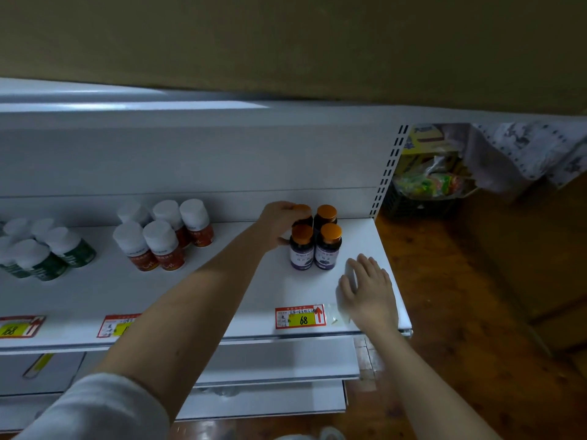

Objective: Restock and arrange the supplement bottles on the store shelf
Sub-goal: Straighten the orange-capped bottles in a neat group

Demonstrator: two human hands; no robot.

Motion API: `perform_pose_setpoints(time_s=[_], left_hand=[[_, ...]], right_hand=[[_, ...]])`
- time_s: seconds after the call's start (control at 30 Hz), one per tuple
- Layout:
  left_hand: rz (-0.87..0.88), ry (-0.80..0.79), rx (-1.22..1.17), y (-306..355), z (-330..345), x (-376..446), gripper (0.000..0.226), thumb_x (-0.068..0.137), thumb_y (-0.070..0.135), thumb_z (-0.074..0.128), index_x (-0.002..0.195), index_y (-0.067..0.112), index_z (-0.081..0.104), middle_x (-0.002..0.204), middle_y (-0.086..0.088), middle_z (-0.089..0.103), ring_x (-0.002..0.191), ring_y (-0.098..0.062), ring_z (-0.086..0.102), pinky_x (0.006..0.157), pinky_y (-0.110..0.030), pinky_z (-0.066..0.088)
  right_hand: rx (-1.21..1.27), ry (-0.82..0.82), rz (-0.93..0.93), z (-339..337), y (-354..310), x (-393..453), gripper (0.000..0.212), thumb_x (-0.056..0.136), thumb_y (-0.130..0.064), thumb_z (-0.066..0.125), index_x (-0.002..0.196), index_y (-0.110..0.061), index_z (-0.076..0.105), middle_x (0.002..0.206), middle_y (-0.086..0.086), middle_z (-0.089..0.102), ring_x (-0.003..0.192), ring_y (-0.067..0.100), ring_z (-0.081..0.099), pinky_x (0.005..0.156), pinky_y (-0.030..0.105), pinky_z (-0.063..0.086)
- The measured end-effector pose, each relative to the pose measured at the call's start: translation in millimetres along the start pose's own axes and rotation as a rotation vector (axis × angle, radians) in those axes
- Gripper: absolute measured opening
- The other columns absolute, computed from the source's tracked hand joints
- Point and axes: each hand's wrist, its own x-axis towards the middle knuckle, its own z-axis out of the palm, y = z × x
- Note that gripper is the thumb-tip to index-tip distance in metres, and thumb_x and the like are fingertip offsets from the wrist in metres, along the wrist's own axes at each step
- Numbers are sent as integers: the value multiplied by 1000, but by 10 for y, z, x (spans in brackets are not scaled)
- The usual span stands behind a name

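- My left hand [279, 225] is curled round the back-left bottle [301, 214] of a small cluster, fingers over its orange cap and thumb lower down at the side.
- My right hand [368, 290] lies flat with fingers relaxed on the white shelf [222, 287], near its right end, gripping nothing.
- The cluster is four dark purple-labelled bottles [324, 246] with orange caps, two in front and two behind, touching one another, toward the right end of the shelf. Their labels carry print too small for me to read.
- Just in front, on the shelf edge, I see a red-bordered price tag [300, 317] with a yellow panel reading "68" and a red arrow pointing up.
- Further left stand white-capped bottles with orange labels [162, 236], grouped in two rows; their lettering is illegible.
- At the far left are white-capped bottles with green labels [47, 249].
- Two more price tags sit on the edge below those groups; the leftmost tag [19, 327] also shows "68", the other tag [119, 325] is partly hidden by my arm.
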Motion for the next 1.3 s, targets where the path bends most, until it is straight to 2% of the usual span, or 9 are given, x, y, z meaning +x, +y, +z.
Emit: perform_pose_setpoints(time_s=[0.13,0.27,0.4,0.5,0.6,0.77,0.9,1.07,1.3], left_hand=[[5,18,-5,-19,-20,87,27,87,14,76,112,9,65,112,-10,68,106,-25,64,69,-35,50],[62,107,9,-78,-11,168,35,86,17,77,118,6,66,115,-14,69,94,-25,66,62,-31,55],[190,248,168,-95,-76,194,33,89,24,74,117,8,67,113,-16,68,100,-29,65,88,-46,58],[298,290,188,-21,-214,115,34,91,31,71,118,10,66,106,-8,63,100,-25,61,89,-39,55],[368,291,207,78,-409,-3,34,93,36,68,118,14,65,112,-8,67,100,-22,63,80,-34,50],[351,177,53,237,-651,-407,30,94,38,65,115,16,62,114,-12,67,100,-27,69,81,-42,61],[367,52,128,266,-672,-864,36,95,45,60,116,16,65,105,-4,71,88,-21,73,68,-36,62],[373,-2,168,194,-609,-1245,32,97,44,56,110,18,66,99,-3,72,81,-20,73,62,-36,62],[366,33,114,74,-621,-1421,29,97,43,57,102,16,68,93,-5,73,77,-20,74,58,-37,61]], right_hand=[[-6,12,5,16,3,7,48,103,-38,36,148,-24,42,161,-1,29,152,18,17,125,38,8],[-9,17,4,32,8,17,48,103,-39,36,148,-24,42,161,-2,29,152,18,17,125,37,8],[-12,32,3,45,26,13,46,103,-39,38,146,-25,45,161,-3,31,152,18,19,123,36,7],[87,45,14,92,77,57,32,103,-35,42,130,-27,58,151,-2,46,146,20,32,121,39,19],[451,119,111,-48,32,46,21,104,-26,45,111,-22,64,121,1,64,119,23,58,96,34,46],[777,274,109,-418,-249,-130,19,102,-10,48,106,-17,66,103,-6,67,99,14,65,78,13,47],[946,38,0,-616,-725,-207,23,100,-7,54,102,-26,66,98,-2,72,88,15,69,78,29,55],[1295,-354,-27,-804,-1206,-441,26,103,-18,47,122,-24,63,118,1,72,109,17,68,90,35,57],[1537,-423,-23,-768,-1357,-650,27,97,-18,46,118,-18,65,119,7,71,113,26,66,95,41,55]])
